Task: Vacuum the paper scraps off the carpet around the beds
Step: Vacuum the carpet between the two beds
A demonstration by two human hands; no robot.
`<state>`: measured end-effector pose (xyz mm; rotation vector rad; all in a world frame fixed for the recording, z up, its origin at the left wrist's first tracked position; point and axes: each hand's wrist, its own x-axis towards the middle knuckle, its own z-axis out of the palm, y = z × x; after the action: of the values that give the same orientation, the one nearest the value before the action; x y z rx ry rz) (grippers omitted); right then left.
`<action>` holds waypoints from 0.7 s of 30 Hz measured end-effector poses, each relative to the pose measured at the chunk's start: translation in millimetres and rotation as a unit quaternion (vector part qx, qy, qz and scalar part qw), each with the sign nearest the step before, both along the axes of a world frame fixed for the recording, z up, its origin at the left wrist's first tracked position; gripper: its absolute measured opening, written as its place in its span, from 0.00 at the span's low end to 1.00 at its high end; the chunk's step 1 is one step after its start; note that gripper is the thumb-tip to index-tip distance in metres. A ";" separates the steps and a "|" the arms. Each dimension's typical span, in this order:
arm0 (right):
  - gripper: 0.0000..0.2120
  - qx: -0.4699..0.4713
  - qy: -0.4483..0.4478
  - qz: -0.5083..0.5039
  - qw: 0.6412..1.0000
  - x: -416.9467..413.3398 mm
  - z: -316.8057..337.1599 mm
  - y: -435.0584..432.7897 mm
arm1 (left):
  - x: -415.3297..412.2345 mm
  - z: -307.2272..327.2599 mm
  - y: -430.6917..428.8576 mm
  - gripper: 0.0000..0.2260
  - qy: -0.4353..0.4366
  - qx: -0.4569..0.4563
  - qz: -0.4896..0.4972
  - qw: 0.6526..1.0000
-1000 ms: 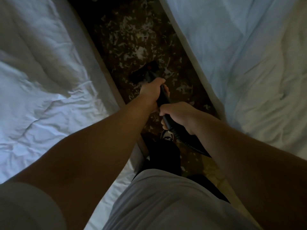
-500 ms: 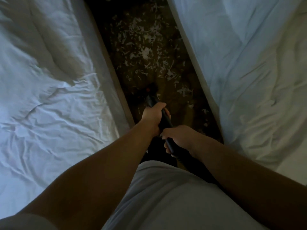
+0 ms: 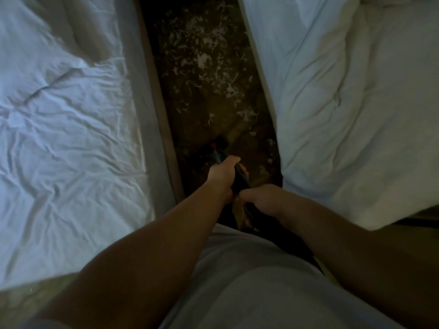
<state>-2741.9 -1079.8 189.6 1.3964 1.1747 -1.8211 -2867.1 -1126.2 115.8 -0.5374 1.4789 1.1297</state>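
Note:
A dark vacuum wand (image 3: 240, 180) slants down into the narrow gap between two beds. My left hand (image 3: 222, 178) grips it higher toward the nozzle end, and my right hand (image 3: 260, 198) grips it just behind. The wand's dark head (image 3: 219, 144), with a small red spot, rests on the brown carpet (image 3: 240, 129) near the left bed. White paper scraps (image 3: 204, 60) lie scattered thickly over the carpet farther ahead, with a few scraps (image 3: 248, 113) closer to the head.
A bed with crumpled white sheets (image 3: 66, 129) fills the left side, its frame edge (image 3: 159, 110) lining the gap. A second white bed (image 3: 344, 103) fills the right. The vacuum hose (image 3: 294, 245) trails back past my right hip.
The wand and both hands have drawn back toward me along the gap. The strip of carpet near the head now shows fewer scraps, and the beds' near ends have come into view.

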 end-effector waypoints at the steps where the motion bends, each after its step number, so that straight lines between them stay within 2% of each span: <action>1: 0.13 0.001 -0.005 0.000 1.000 14.5 1.9 -5.2 | 15.5 2.5 -5.1 0.10 -0.007 -0.003 0.002 1.000; 6: 0.13 0.000 -0.017 -0.003 1.000 74.4 13.4 -23.2 | 78.7 5.5 -22.6 0.08 -0.030 -0.001 -0.015 0.999; 12: 0.10 -0.006 -0.039 -0.026 0.999 120.2 20.8 -39.4 | 124.3 6.7 -36.4 0.11 -0.046 0.006 -0.044 0.998; 21: 0.12 0.010 -0.039 -0.046 0.998 102.9 13.2 -54.4 | 104.8 9.4 -43.6 0.12 -0.045 0.021 -0.024 0.998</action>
<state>-2639.0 -1134.2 202.8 1.5411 1.1085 -1.8043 -2762.3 -1169.9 125.2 -0.5136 1.3809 1.0834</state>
